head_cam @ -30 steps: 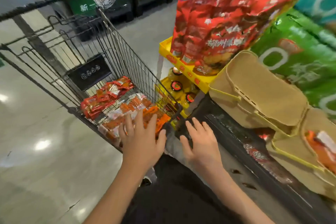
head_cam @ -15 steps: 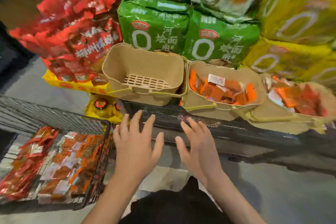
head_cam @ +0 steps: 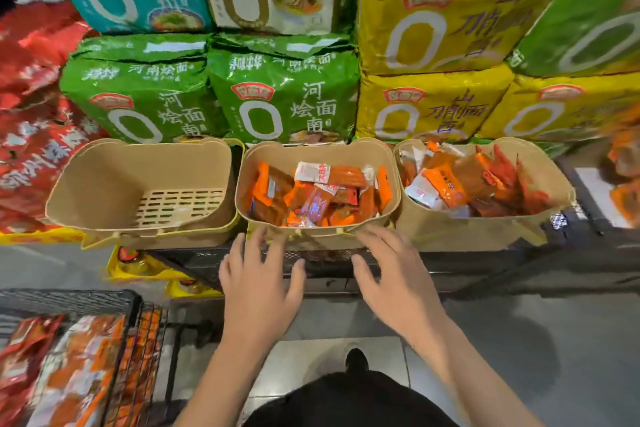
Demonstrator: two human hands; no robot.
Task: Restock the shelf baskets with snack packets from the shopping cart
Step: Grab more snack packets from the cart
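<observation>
On the shelf [head_cam: 450,270], the left basket [head_cam: 104,184] holds nothing, the middle basket [head_cam: 311,152] is partly filled with orange snack packets [head_cam: 311,194] and the right basket [head_cam: 450,229] is fuller. Both the left hand [head_cam: 258,291] and right hand [head_cam: 394,282] hover near the shelf's front edge, grip apart and carrying nothing. Many packets wait in the shopping cart [head_cam: 131,302] at lower left, so most restocking seems undone.

- One camera on my head, looking forward and steeply down over my arms.
- It faces the middle basket [head_cam: 317,152] from close by.
- The cart [head_cam: 133,302] sits lower left of that basket.
</observation>
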